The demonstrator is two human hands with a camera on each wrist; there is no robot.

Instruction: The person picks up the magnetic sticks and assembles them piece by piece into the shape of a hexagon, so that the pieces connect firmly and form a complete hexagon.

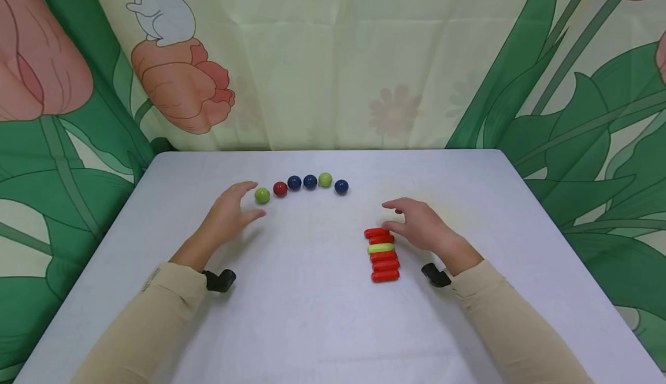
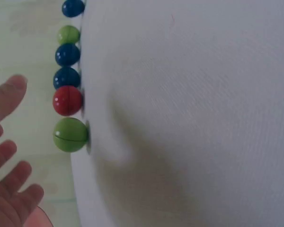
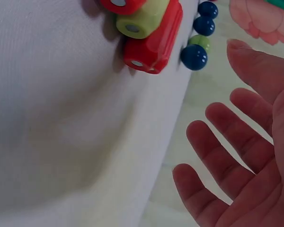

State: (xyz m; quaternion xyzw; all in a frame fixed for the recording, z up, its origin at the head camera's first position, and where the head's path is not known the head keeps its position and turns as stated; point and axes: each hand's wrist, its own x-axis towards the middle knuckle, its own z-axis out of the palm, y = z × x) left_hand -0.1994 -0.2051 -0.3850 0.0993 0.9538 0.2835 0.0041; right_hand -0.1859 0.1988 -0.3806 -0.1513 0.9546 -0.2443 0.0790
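Note:
My left hand (image 1: 227, 211), thumb and fingers spread apart, hovers just left of a light green ball (image 1: 262, 195) at the left end of a row. Beside that ball come a red ball (image 1: 280, 188), two dark blue balls (image 1: 310, 182), a second green ball (image 1: 325, 180) and another blue ball (image 1: 341, 187) at the right. Over the right side, my right hand (image 1: 422, 225) is held with its fingers loosely bent and nothing in it. Its thumb is close to the farthest red rod (image 1: 377, 232) of a column. A yellow-green rod (image 1: 381, 248) lies among several red rods (image 1: 385, 265).
A white-covered table (image 1: 312, 314) carries everything. Its far edge meets a curtain (image 1: 333, 66) printed with flowers, leaves and a rabbit. Each wrist wears a black camera (image 1: 221, 280). In the right wrist view, the rods show silvery spots (image 3: 137, 63) on their ends.

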